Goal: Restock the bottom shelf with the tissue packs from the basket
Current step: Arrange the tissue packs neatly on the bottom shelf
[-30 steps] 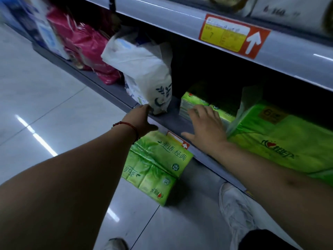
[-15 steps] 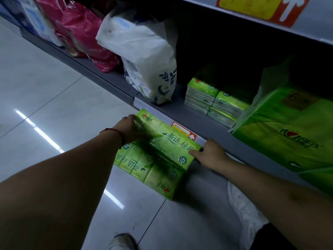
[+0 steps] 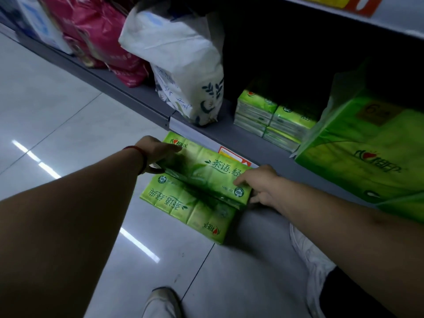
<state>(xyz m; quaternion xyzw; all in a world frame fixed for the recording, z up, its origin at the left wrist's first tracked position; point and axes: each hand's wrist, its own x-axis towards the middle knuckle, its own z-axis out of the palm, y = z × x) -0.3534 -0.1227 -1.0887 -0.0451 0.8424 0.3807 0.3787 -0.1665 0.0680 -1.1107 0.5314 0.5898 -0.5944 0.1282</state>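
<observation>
A green tissue pack (image 3: 211, 173) is held just off the floor in front of the bottom shelf (image 3: 231, 136). My left hand (image 3: 156, 154) grips its left end and my right hand (image 3: 259, 184) grips its right end. A second green tissue pack (image 3: 183, 207) lies flat on the floor beneath it. On the shelf stand two stacks of small green tissue packs (image 3: 270, 118), set back from the edge. No basket is in view.
A large green tissue bundle (image 3: 367, 157) fills the shelf at right. A white bag (image 3: 183, 72) and red packs (image 3: 101, 35) stand at left. An upper shelf (image 3: 390, 21) overhangs. My white shoes (image 3: 309, 255) rest on the tiled floor.
Both hands came off the shelf, dropped to the top green pack on the floor and took hold of its ends. It is now lifted slightly off the lower pack.
</observation>
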